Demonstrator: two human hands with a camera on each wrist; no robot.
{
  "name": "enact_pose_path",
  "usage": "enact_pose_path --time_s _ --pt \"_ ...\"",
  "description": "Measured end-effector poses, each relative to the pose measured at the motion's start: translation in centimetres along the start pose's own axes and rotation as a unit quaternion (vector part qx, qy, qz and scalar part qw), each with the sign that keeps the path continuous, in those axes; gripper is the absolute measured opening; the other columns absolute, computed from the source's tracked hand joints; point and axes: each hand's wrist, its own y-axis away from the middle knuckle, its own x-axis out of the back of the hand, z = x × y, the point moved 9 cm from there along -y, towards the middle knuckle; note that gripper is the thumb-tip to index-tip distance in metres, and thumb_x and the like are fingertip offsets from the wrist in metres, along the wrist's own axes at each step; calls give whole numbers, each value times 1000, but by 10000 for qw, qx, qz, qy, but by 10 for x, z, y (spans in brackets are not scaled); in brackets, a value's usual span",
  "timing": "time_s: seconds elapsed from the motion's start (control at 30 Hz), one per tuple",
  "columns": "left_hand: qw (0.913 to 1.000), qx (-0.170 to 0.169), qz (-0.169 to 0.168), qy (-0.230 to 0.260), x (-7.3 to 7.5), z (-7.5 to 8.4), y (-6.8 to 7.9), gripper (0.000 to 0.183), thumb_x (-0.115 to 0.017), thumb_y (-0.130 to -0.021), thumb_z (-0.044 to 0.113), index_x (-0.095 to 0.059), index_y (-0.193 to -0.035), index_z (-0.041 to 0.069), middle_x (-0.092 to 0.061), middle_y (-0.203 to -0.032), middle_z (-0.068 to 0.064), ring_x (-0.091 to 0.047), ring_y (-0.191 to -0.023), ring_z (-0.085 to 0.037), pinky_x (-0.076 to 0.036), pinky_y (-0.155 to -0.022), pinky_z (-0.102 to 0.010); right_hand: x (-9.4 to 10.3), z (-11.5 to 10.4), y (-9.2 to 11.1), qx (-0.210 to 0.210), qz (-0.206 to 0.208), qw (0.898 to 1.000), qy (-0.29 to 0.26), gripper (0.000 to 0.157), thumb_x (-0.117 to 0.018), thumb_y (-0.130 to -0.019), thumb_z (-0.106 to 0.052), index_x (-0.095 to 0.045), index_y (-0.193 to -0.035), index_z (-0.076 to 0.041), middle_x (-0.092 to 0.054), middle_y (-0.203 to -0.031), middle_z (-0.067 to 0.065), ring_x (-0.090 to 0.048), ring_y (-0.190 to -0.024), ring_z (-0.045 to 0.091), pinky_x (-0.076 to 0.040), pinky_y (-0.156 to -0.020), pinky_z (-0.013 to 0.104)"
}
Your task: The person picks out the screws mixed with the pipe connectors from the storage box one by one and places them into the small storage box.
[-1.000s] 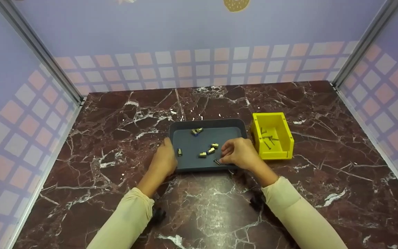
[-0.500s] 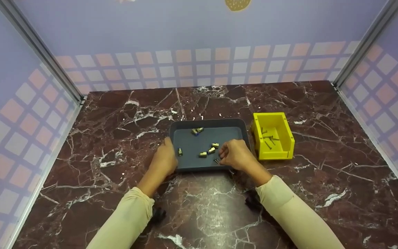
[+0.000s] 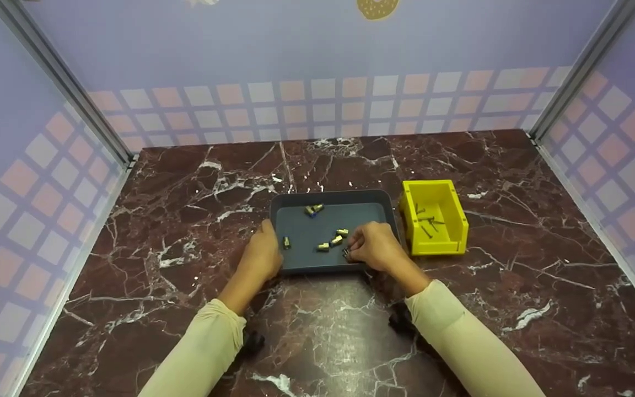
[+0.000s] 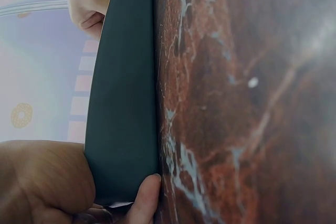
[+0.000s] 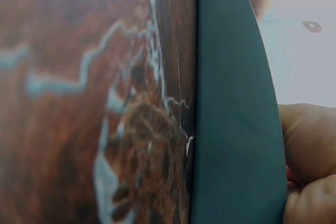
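Note:
A dark grey tray (image 3: pixel 328 197) lies on the marbled table. My left hand (image 3: pixel 262 252) grips the tray's left side, one finger low against its outer wall in the left wrist view. My right hand (image 3: pixel 378 245) reaches into the front right of the tray, its fingertips pinching small dark screws (image 3: pixel 345 252) close to the tray floor. Just left of those fingertips lie three brass fittings (image 3: pixel 337 240). Another brass fitting (image 3: pixel 286 242) is near the left wall, and a pair (image 3: pixel 313 210) sits toward the back. In the right wrist view the tray wall hides the fingertips.
A yellow open-front bin (image 3: pixel 448 248) stands close to the tray's right side, with several screws (image 3: pixel 426 231) inside. The patterned back wall (image 3: pixel 317 99) and side walls enclose the table (image 3: pixel 185 331).
My right hand has shifted slightly left, its fingers closing in around the dark screws at the front of the tray. My left hand and the tray have stayed in place.

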Motion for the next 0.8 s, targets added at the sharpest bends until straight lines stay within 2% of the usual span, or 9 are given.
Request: enact_pose_path --time_s 0.3,0.57,0.8 --pt "10000 7 -6 74 1 1 0 64 -60 -83 -4 -34 -141 -12 -60 -122 -36 -65 -109 -51 -55 -92 -55 1 5 -1 -162 83 9997 -176 18 -89 -69 -11 -78 -84 -9 -78 -77 0 -72 -70 10 -59 -71 30" --pt "9999 86 -117 90 0 -1 0 71 -61 -83 -4 -29 -146 -12 -58 -128 -36 -66 -108 -51 -56 -90 -54 1 7 -1 -217 -38 9991 -352 18 -85 -70 -7 -79 -87 -9 -78 -79 1 -73 -72 10 -58 -74 29" --pt "10000 16 0 33 0 -1 0 71 -62 -81 -5 -31 -144 -13 -60 -122 -37 -66 -106 -51 -56 -90 -54 1 7 0 -307 70 9990 -317 17 -84 -70 -6 -78 -86 -9 -78 -79 2 -74 -73 13 -59 -75 32"
